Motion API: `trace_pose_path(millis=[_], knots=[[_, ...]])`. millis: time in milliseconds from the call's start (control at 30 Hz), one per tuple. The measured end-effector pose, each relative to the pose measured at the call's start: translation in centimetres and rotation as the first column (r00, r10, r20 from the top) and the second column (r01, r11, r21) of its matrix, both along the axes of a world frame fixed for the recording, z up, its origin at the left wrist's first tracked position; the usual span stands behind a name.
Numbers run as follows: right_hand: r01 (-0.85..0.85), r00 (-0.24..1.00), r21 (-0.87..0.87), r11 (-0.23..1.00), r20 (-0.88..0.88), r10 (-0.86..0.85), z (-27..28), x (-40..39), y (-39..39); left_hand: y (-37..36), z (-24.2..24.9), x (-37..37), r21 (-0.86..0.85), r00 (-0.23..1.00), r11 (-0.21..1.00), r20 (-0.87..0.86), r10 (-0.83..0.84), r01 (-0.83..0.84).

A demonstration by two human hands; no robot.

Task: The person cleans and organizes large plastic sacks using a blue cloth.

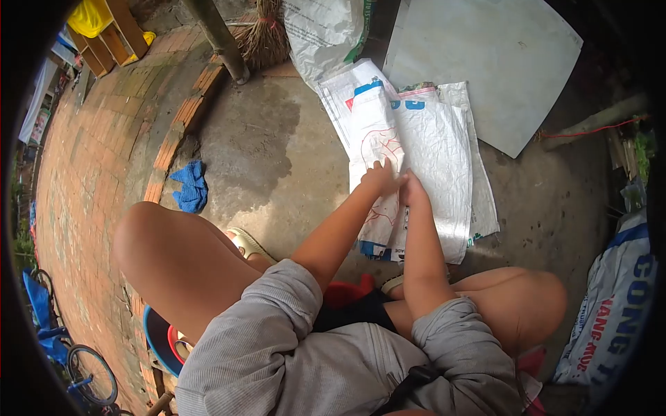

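Note:
White woven sacks (444, 173) with blue and red print lie flat on the concrete in front of me. On their left part rests a folded or rolled sack (374, 118) with red line drawings, its length pointing away from me. My left hand (381, 178) lies on this folded sack with its fingers spread. Beside it, at the folded sack's right edge, is my right hand (412, 189); its fingers are partly hidden, and whether they grip the edge cannot be told.
A grey sheet (485, 69) lies at the upper right, near a straw broom (262, 38) and a post (218, 41). A blue cloth (191, 187) is on the floor at left. A printed sack (610, 305) stands at right, and a blue basin (161, 343) sits by my left leg.

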State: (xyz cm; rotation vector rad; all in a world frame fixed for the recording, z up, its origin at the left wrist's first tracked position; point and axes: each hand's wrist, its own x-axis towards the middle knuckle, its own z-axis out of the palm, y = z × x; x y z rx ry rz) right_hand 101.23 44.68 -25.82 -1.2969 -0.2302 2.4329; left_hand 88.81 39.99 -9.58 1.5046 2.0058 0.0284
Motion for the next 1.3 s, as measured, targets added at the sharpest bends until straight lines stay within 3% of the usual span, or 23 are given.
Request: trace_pose_path(millis=[33,100,133,200,233,267,333,400,467,533,567,633,667,733,800,867,900,933,1000,1067,1200,1267,1300], knots=[[0.048,0.989,0.074,0.996,0.139,-0.058,0.7,1.3,0.3,0.4,-2.5,-0.3,-0.017,0.943,0.943,-0.020,-0.332,0.332],[0.103,0.919,0.208,0.973,0.355,-0.173,4.4,2.3,0.5,0.6,-8.3,-0.4,0.042,0.814,0.814,0.021,-0.580,0.579],[0.111,0.916,0.205,0.972,0.358,-0.180,6.6,2.2,0.3,1.1,-8.2,-0.7,0.040,0.809,0.809,0.025,-0.588,0.586],[-0.308,0.650,0.533,0.788,0.723,-0.234,8.9,1.4,0.0,2.5,-7.2,-2.6,-0.166,0.875,0.946,0.450,-0.177,0.277],[-0.358,0.481,0.641,0.679,0.750,-0.454,8.4,0.0,-0.4,2.6,-7.0,-3.7,-0.108,0.886,0.994,0.463,0.034,0.018],[-0.539,0.320,0.699,0.469,0.685,-0.654,7.9,-0.6,-1.2,2.5,-6.9,-4.7,-0.056,0.840,0.968,0.486,0.241,-0.246],[-0.656,0.356,0.652,0.379,0.711,-0.606,8.6,-1.5,-2.2,0.7,-4.1,-4.7,0.209,0.854,0.830,0.193,0.483,-0.517],[-0.589,0.473,0.694,0.414,0.712,-0.519,8.5,-2.4,-3.8,0.1,-5.5,-4.9,0.158,0.807,0.795,0.206,0.553,-0.585],[-0.602,0.451,0.689,0.405,0.711,-0.539,7.6,-2.7,-4.6,-0.2,-5.9,-4.4,0.114,0.753,0.749,0.214,0.622,-0.652],[-0.540,0.453,0.720,0.436,0.686,-0.570,7.7,-2.9,-5.2,-0.5,-5.7,-3.6,0.119,0.612,0.602,0.211,0.762,-0.790],[-0.535,0.451,0.719,0.443,0.687,-0.571,7.6,-3.1,-5.4,-0.7,-6.0,-4.0,0.119,0.618,0.608,0.206,0.758,-0.785],[-0.427,0.387,0.726,0.540,0.686,-0.616,7.7,-3.3,-5.6,-1.3,-7.8,-6.0,-0.073,0.508,0.584,0.414,0.755,-0.808],[-0.426,0.383,0.726,0.540,0.686,-0.619,7.7,-3.4,-5.6,-1.1,-8.0,-7.0,-0.074,0.510,0.587,0.416,0.753,-0.806],[-0.376,0.487,0.770,0.516,0.638,-0.597,5.5,-3.8,-5.3,-0.5,-7.3,-8.6,-0.016,0.565,0.688,0.557,0.609,-0.726],[-0.278,0.546,0.831,0.482,0.550,-0.632,4.3,-4.4,-5.4,0.8,-6.2,-8.9,0.095,0.607,0.701,0.590,0.532,-0.707],[-0.089,0.701,0.680,0.728,0.561,-0.439,5.2,-4.9,-6.0,2.1,-2.6,-9.0,0.192,0.783,0.861,0.542,0.307,-0.471],[-0.099,0.724,0.741,0.664,0.512,-0.462,3.6,-5.2,-6.4,2.5,-1.3,-8.5,0.194,0.786,0.862,0.538,0.305,-0.468],[-0.095,0.725,0.740,0.666,0.510,-0.463,2.5,-5.4,-6.6,3.0,-0.3,-7.3,0.264,0.907,0.914,0.372,0.197,-0.307],[-0.235,0.644,0.746,0.623,0.600,-0.475,1.0,-5.6,-6.7,3.6,1.1,-4.1,0.252,0.995,0.967,0.095,0.008,-0.032],[-0.354,0.633,0.702,0.617,0.666,-0.395,1.3,-4.6,-6.2,2.9,3.9,0.0,0.100,0.999,0.994,-0.031,-0.042,0.045],[-0.714,0.537,0.515,0.475,0.838,-0.101,-3.0,1.3,-2.0,0.7,1.8,5.2,0.211,0.986,0.969,-0.133,-0.102,0.128],[-0.262,0.785,0.670,0.695,0.566,-0.250,-1.2,4.0,-0.8,-0.5,1.3,7.3,0.205,0.976,0.961,-0.150,-0.157,0.186],[-0.002,0.841,0.663,0.748,0.406,-0.358,-0.1,5.3,-0.3,-1.1,1.2,8.1,0.195,0.972,0.957,-0.140,-0.189,0.214]])
